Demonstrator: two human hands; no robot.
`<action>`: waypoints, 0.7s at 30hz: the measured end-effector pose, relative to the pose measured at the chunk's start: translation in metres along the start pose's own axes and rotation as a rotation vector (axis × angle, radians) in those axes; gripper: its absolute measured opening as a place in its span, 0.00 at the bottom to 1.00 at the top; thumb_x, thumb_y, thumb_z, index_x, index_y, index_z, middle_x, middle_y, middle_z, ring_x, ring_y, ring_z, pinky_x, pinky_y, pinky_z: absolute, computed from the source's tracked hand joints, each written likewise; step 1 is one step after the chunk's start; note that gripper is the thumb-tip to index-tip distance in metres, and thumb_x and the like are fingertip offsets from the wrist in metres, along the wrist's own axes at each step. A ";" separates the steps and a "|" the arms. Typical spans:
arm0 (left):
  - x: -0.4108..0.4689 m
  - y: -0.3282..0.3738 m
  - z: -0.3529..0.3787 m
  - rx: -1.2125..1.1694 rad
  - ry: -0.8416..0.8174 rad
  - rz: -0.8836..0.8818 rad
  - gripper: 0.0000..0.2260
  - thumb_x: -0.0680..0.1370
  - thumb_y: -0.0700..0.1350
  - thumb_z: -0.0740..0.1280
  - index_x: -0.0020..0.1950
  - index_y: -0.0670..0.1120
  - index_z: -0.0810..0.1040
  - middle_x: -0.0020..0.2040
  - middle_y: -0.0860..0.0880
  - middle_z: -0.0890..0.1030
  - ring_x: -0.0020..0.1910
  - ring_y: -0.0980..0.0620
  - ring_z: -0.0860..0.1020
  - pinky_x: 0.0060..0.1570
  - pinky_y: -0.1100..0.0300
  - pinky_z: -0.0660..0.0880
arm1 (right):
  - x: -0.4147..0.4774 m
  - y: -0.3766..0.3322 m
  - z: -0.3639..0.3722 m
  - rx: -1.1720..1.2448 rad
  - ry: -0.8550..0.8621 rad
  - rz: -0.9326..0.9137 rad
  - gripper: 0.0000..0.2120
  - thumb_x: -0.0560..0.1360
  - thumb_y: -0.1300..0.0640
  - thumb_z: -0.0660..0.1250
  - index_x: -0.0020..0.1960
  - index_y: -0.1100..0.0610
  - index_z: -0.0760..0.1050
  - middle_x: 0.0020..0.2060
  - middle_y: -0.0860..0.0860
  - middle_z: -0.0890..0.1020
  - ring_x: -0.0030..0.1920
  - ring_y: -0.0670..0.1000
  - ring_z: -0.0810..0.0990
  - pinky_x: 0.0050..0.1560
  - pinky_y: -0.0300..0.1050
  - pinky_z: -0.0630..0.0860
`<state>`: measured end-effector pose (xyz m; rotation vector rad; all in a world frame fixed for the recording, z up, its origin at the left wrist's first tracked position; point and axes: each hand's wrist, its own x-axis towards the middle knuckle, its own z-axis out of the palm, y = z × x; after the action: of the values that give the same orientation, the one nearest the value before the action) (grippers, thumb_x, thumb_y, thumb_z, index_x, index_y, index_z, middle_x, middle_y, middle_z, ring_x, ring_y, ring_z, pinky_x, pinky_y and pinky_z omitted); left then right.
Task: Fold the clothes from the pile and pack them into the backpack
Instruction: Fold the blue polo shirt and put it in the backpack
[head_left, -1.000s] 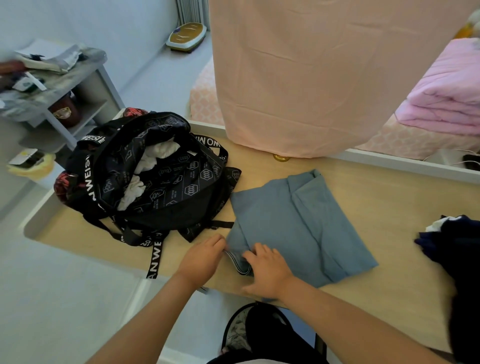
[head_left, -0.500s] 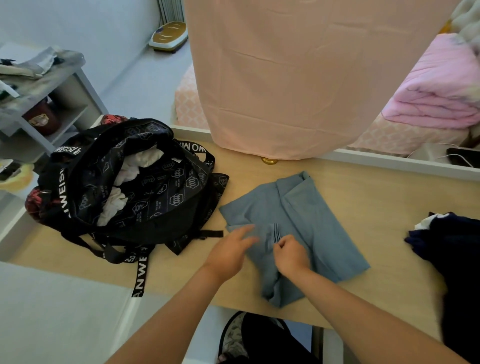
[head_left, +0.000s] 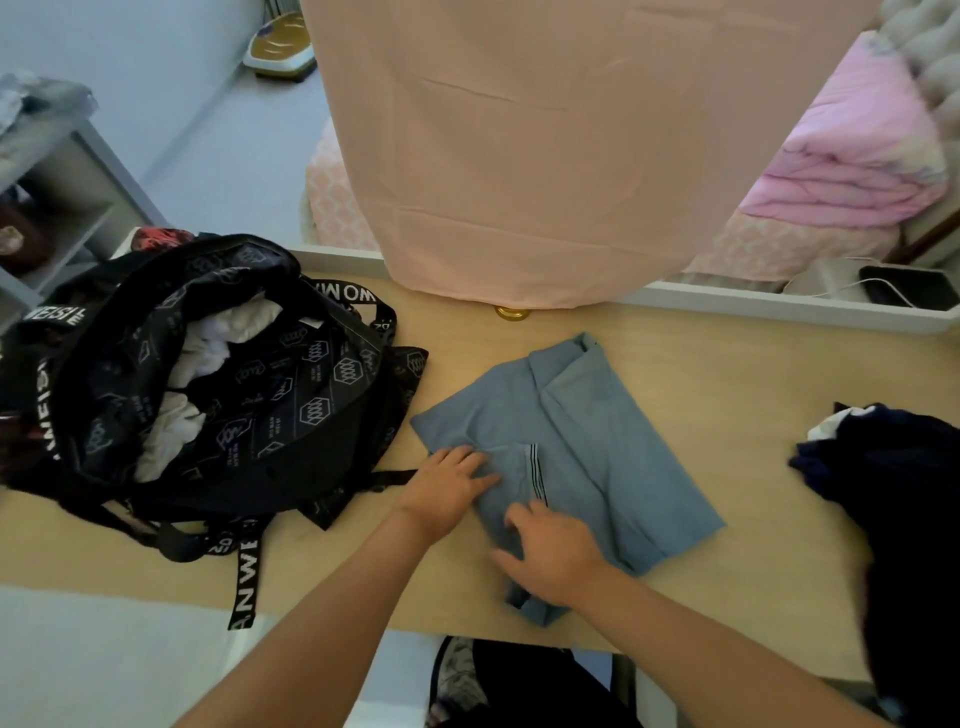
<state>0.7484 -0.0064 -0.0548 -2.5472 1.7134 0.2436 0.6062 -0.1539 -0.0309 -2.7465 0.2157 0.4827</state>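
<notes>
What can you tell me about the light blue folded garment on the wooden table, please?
The light blue garment looks like soft knit cloth, partly folded into a rough rectangle and lying flat on the pale wooden table, to the right of the black patterned backpack. A sleeve with a dark-striped cuff is folded inward over its near left part. The left hand and the right hand both press on that part.

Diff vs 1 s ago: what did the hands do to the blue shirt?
The striped-cuff sleeve was carried from the near-left corner inward over the blue shirt. The left hand now presses it flat; the right hand rests on the near fold. The backpack and dark pile stayed put.
</notes>
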 end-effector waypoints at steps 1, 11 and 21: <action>0.004 -0.002 -0.001 -0.004 0.015 0.003 0.21 0.66 0.42 0.77 0.58 0.53 0.83 0.60 0.48 0.81 0.58 0.45 0.80 0.57 0.52 0.77 | -0.001 0.000 0.002 -0.004 -0.120 0.069 0.28 0.72 0.33 0.63 0.60 0.53 0.66 0.55 0.52 0.72 0.53 0.56 0.77 0.47 0.50 0.73; 0.018 0.001 -0.036 -0.169 -0.333 -0.006 0.12 0.81 0.42 0.57 0.62 0.45 0.74 0.54 0.43 0.79 0.54 0.42 0.78 0.44 0.54 0.68 | 0.002 0.047 -0.049 -0.068 -0.362 0.199 0.06 0.76 0.62 0.61 0.48 0.57 0.77 0.50 0.56 0.80 0.55 0.58 0.80 0.48 0.46 0.75; 0.125 0.020 -0.092 0.068 -0.100 -0.034 0.09 0.81 0.47 0.61 0.60 0.50 0.74 0.56 0.48 0.79 0.57 0.44 0.75 0.56 0.52 0.66 | 0.007 0.132 -0.105 0.237 -0.250 0.462 0.03 0.69 0.55 0.64 0.38 0.53 0.74 0.37 0.52 0.80 0.43 0.54 0.80 0.35 0.42 0.69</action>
<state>0.7849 -0.1409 0.0160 -2.4700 1.6135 0.3000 0.6177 -0.3149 0.0185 -2.3689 0.7958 0.8512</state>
